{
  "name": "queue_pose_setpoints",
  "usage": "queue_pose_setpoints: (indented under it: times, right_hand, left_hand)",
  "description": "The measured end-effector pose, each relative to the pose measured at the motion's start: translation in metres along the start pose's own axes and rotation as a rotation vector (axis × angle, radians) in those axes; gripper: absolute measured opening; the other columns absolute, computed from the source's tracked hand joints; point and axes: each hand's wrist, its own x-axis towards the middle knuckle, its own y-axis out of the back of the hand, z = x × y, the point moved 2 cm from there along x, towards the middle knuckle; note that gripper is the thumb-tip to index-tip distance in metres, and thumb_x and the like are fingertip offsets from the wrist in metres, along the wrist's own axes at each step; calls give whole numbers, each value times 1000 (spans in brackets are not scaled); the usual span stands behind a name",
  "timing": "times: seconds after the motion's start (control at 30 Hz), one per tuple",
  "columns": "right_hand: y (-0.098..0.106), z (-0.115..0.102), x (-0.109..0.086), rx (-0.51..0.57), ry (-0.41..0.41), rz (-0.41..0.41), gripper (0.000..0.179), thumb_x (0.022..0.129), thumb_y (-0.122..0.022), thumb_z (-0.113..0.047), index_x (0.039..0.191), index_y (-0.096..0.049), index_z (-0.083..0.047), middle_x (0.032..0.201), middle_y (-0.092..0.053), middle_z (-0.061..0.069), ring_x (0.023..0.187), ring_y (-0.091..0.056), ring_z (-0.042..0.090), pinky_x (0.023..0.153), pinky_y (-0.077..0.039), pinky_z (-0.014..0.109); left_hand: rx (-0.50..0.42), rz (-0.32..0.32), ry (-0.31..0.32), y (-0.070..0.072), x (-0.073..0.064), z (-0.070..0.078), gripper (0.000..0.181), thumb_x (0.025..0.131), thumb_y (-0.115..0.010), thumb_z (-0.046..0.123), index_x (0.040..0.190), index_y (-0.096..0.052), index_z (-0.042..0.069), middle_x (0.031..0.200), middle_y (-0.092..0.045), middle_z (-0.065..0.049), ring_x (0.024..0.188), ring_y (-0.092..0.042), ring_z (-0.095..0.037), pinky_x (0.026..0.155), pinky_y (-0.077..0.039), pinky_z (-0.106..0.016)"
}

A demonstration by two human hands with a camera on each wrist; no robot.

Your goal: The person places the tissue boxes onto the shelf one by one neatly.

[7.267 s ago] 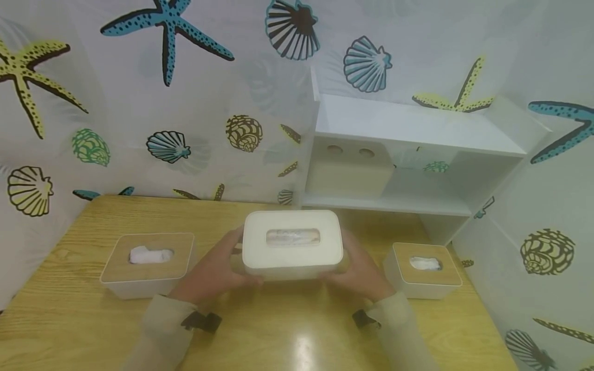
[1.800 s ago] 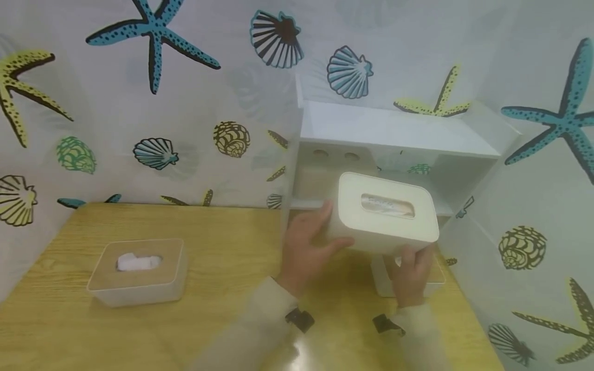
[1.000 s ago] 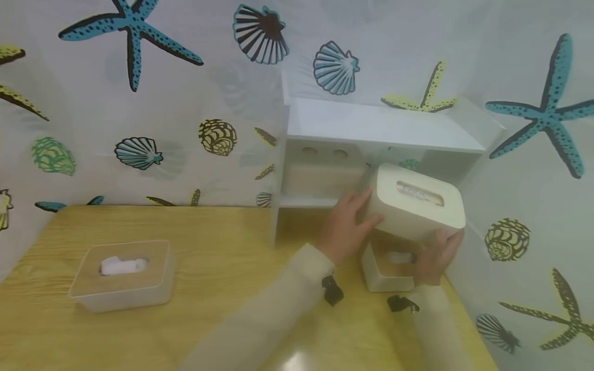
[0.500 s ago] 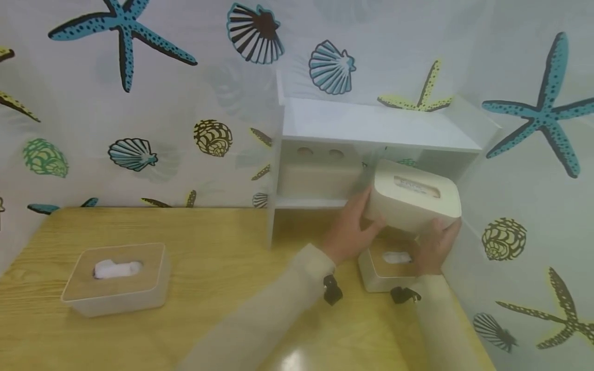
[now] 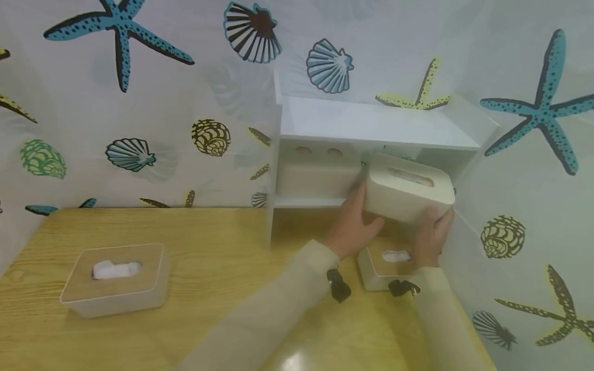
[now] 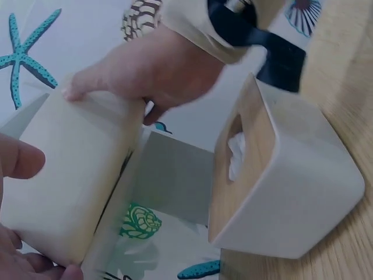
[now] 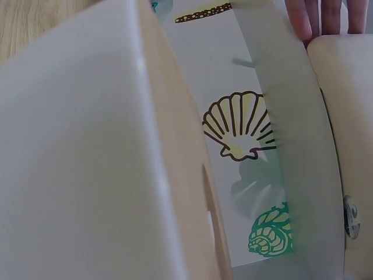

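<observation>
A cream tissue box [image 5: 410, 193] with an oval slot in its lid is held up between both hands, tilted, at the front of the white shelf's [image 5: 380, 121] right-hand opening. My left hand [image 5: 350, 226] grips its left end, thumb on the front side. At the right end my right hand [image 5: 429, 239] holds the front and lower edge. In the left wrist view the box's [image 6: 81, 169] pale side faces the camera, with fingers at both ends. Below it on the table, a white tissue box with a wooden lid [image 5: 378, 260] is partly covered by the right hand.
Another wood-lidded tissue box [image 5: 116, 281] stands at the left of the wooden table [image 5: 213, 257]. Inside the shelf's left part is a cream block with two round holes [image 5: 320, 175]. Patterned cloth walls [image 5: 176, 103] close off the back and right.
Both hands have carried the cream tissue box from the table's middle to the right and up to the shelf opening. Over the last half second it moved slightly further up and inward.
</observation>
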Motion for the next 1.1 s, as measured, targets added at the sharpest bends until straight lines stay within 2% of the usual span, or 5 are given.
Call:
queue_pose_setpoints:
  times: [0.33,0.43,0.7,0.9,1.1]
  right_hand:
    - [1,-19,-6,-48,-133,-90,57,97,-48,-32,148,-24,-22,151,-29,2,139,-26,16,115,-21,31]
    - [3,-15,-8,-63,-130,-51,61,95,-54,-30,147,-24,-18,150,-28,4,140,-25,16,116,-20,29]
    - [6,-4,-11,-149,42,172,59,86,-67,-27,135,-38,-10,131,-39,4,121,-38,13,105,-30,24]
    - [-2,-18,-16,-206,244,197,42,87,-61,-14,126,-48,-4,118,-44,6,108,-41,17,96,-37,34]
    - [-10,-37,-20,-145,268,183,37,86,-54,0,123,-48,6,121,-43,20,112,-43,28,99,-40,45]
  left_hand:
    - [-84,55,79,-4,-7,1,101,78,-67,11,152,-1,32,158,-12,4,142,-21,-21,110,-28,-49]
    - [-120,81,126,-5,-16,0,91,79,-63,12,152,-11,30,154,-21,1,139,-26,-21,109,-30,-48]
    - [-22,143,58,-1,-29,8,73,81,-60,9,147,-31,21,146,-35,2,133,-35,-15,110,-32,-38]
    - [25,130,34,-3,-29,8,71,81,-60,9,146,-33,17,147,-34,1,135,-33,-16,111,-30,-36]
    - [40,104,57,-6,-27,6,75,81,-61,11,149,-29,21,148,-31,3,135,-34,-17,110,-31,-36]
